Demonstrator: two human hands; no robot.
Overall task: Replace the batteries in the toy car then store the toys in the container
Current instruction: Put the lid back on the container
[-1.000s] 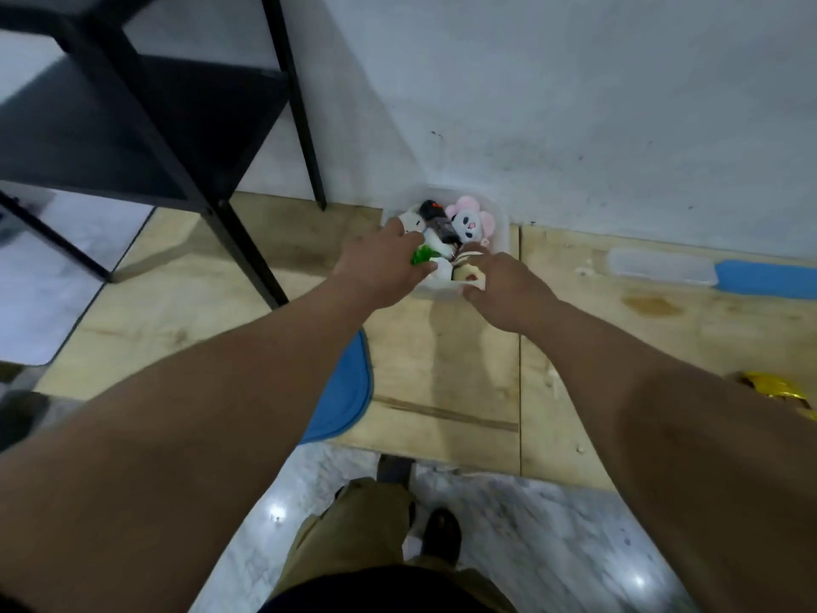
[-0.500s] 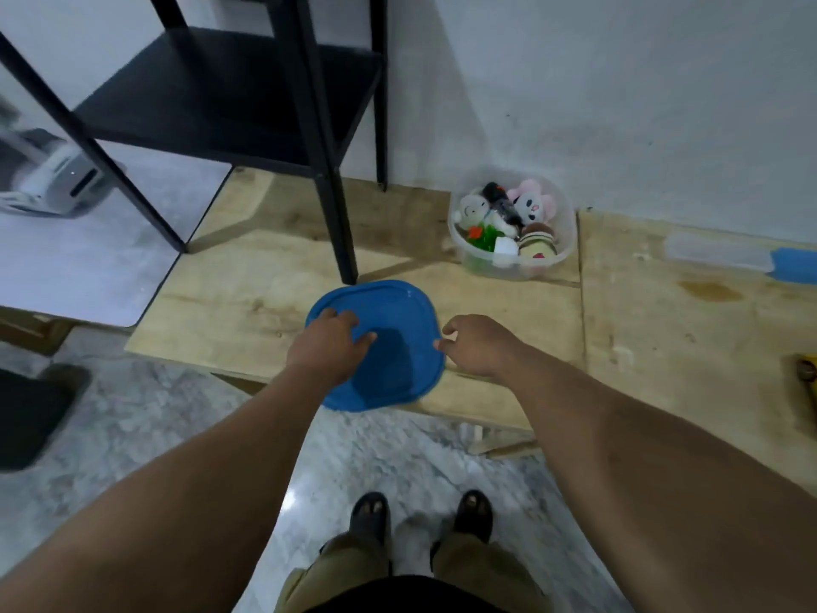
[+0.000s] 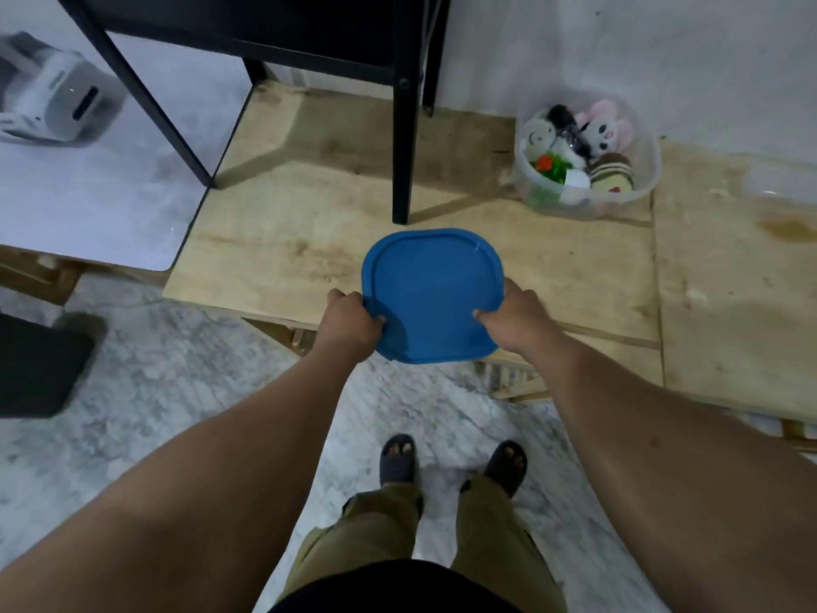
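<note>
Head view: left hand (image 3: 349, 323) and right hand (image 3: 515, 318), arms outstretched, grip blue lid (image 3: 431, 294) edges.

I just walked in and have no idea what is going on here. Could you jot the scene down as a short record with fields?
left hand: grips the left edge of the blue lid
right hand: grips the lid's right edge
lid: off the container, held over the near edge of the wooden board
container: clear, open, on the board by the wall
contents: plush toys and other small toys
likely next step: putting the lid on the container
</note>
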